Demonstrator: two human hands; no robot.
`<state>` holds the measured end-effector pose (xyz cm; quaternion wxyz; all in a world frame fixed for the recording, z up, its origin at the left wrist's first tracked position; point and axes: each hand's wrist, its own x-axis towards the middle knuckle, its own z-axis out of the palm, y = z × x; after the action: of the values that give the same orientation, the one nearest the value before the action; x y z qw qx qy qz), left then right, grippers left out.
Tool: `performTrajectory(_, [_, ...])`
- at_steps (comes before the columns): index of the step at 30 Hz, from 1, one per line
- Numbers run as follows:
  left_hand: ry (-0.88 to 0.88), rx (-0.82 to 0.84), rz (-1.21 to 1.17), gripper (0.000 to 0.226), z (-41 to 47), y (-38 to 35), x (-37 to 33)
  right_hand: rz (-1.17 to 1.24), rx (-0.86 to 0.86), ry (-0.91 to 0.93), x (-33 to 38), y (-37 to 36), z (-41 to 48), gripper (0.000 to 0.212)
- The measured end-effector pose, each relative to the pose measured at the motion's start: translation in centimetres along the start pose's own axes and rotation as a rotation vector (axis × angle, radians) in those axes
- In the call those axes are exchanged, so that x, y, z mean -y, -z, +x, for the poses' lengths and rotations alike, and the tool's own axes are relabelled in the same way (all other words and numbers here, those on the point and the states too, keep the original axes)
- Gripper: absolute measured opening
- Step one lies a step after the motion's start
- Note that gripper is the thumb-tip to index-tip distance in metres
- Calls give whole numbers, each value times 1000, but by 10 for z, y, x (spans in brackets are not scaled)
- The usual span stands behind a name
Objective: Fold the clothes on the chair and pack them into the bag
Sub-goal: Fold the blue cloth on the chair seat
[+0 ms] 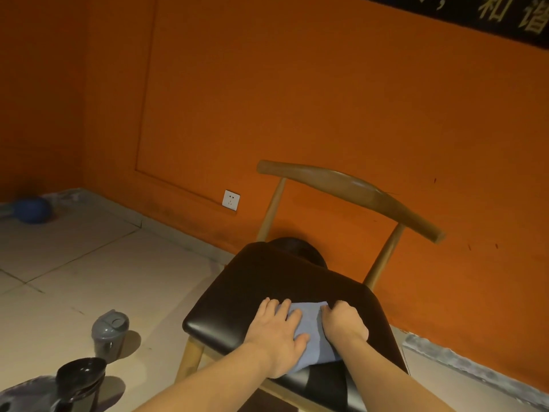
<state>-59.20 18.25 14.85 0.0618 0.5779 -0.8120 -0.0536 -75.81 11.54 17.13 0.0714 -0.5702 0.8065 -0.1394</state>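
The left hand [276, 331] lies flat with its fingers straight and spread, pressing down on the left half of the blue cloth [310, 328]. This looks meant to pin the fabric so it cannot slide on the smooth seat while a fold is set. Just to its right, the right hand [344, 322] has its fingers curled down and appears to pinch the cloth's right edge near the far corner. That grip would suit drawing the edge over or pulling it taut. Both forearms reach in from the near side with the wrists low. The hands are close but apart, and a strip of cloth shows between them.

The cloth sits under and between the hands on the near part of the black chair seat [261, 281]. It is a small, compact rectangle, so the folding seems well along. Beyond the hands, at the seat's far edge below the wooden backrest [350, 191], there is a dark rounded shape [297, 248]. Whether it is the bag or more clothing cannot be told. Left of the left hand, on the floor [89, 263], stand a grey lidded container [110, 331] and a stack of black bowls [80, 374].
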Motion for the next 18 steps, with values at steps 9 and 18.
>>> performTrajectory(9, [142, 195, 26, 73, 16, 32, -18, 401, -116, -163, -33, 26, -78, 56])
performTrajectory(18, [488, 65, -323, 52, -2, 36, -37, 839, 211, -329, -46, 10, -109, 45])
